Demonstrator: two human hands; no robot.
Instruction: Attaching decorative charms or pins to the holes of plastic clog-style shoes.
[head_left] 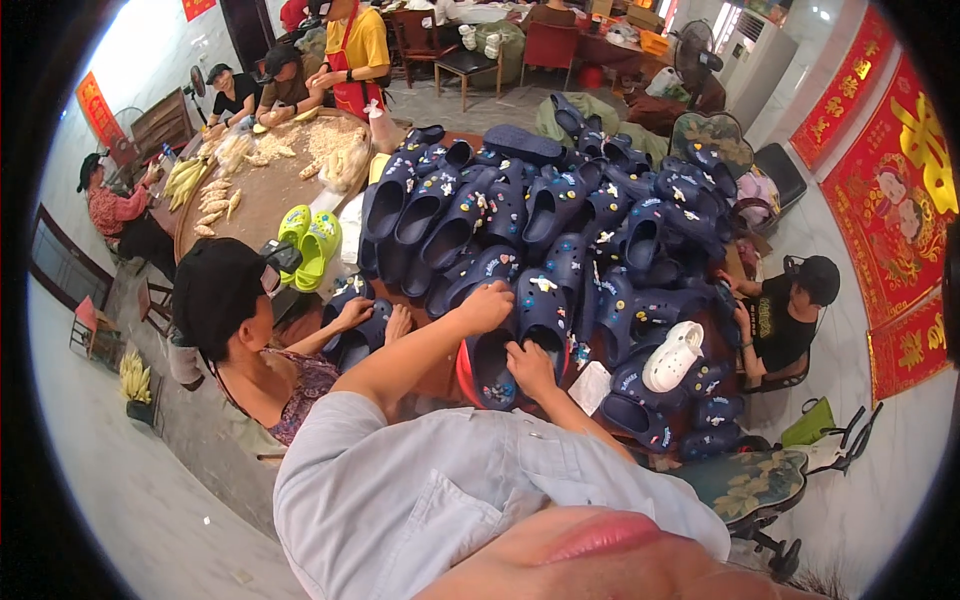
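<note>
Two navy clogs lie side by side in front of me: a left clog (491,372) with small charms in it, and a right clog (545,308) with a white charm on its upper. My left hand (487,306) is closed above the left clog's upper; whatever its fingers hold is hidden. Lower down, my right hand (531,367) has its fingers curled at the rim of the right clog. Part of a red container (464,372) shows beneath the pair.
A big heap of navy clogs (540,190) covers the table beyond. One white clog (673,357) rests at right. Co-workers sit at left (235,310) and right (790,310), handling clogs. Lime-green clogs (318,245) stand near a round table (270,190) with corn.
</note>
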